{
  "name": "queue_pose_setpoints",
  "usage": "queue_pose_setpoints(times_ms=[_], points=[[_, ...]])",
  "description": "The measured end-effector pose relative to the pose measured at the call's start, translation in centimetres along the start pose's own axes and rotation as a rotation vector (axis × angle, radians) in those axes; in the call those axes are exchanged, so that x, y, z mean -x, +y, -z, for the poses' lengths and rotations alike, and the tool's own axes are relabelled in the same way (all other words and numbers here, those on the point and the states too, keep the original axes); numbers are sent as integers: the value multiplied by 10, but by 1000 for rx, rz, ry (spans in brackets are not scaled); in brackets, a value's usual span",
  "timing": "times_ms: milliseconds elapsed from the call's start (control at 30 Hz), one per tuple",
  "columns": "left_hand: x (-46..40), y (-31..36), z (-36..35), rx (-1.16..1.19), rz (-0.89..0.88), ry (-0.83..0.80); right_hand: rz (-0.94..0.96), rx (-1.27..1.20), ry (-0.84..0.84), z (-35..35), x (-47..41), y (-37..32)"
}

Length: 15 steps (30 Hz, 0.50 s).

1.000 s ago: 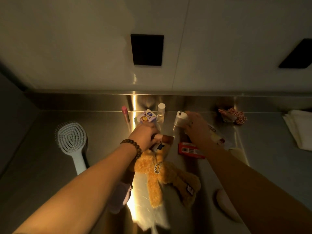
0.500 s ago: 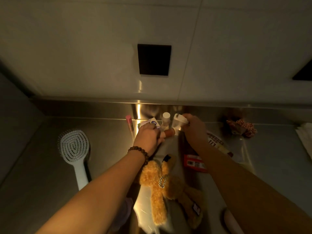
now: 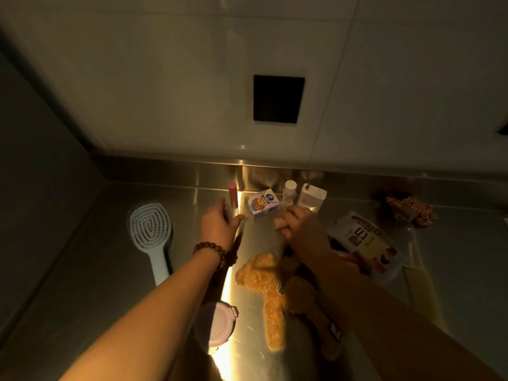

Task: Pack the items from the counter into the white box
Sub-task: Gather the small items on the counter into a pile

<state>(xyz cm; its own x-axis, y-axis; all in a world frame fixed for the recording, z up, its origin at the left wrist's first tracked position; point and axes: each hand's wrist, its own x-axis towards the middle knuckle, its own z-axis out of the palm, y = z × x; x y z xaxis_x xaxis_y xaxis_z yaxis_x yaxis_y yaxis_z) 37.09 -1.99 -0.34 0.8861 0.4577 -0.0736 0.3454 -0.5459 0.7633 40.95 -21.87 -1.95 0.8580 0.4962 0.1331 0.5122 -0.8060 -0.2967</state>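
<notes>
Two hands reach toward the far middle of the worktop, and what matters for the next move is the gap between my left hand and the pink tube. The left hand hangs with fingers and thumb spread apart, holding nothing, its thumb pointing right. The tube stands upright just past its fingertips, slightly far and right of the palm, its long axis vertical. I judge the left hand clearly nearer to it than the right.

My right hand is curled, fingers together around something small and pale; I cannot tell what it is. It sits just near of the clear bottle and the pale rectangular container, both upright against the far edge.

Between the two hands stands the small printed carton, just right of the tube and about equally close to either hand.

Further out, the fluffy toy lies on the near side under my right forearm, its long axis running near to far. The round lilac case rests near my left forearm. The hairbrush lies well to the left, handle toward me. The snack packet lies to the right, with a patterned bundle beyond it.

No white box shows anywhere in view, so I judge nothing visible here as packed yet.
</notes>
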Motion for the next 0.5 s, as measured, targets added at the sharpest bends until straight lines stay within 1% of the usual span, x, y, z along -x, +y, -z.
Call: queue_pose_setpoints(times_ms=[133,233,267,300,367,400,433,500], points=[[-13,12,-3,180,60,-48,52,121,-47,-2,-8,1],[-20,17,-4,204,74,-41,79,200,-77,-1,-15,3],[-22,17,-4,197,74,-31,84,198,-60,0,-15,4],[-25,17,-4,191,71,-18,69,146,4,0,-15,6],[-30,16,-6,181,54,13,-108,-132,163,2,-10,6],[-32,15,-6,174,45,24,-225,-292,175,3,-7,5],[-33,14,-7,170,38,27,-312,-420,144,1,-6,4],[-35,12,-10,153,26,7,-398,-541,75,-4,-4,1]])
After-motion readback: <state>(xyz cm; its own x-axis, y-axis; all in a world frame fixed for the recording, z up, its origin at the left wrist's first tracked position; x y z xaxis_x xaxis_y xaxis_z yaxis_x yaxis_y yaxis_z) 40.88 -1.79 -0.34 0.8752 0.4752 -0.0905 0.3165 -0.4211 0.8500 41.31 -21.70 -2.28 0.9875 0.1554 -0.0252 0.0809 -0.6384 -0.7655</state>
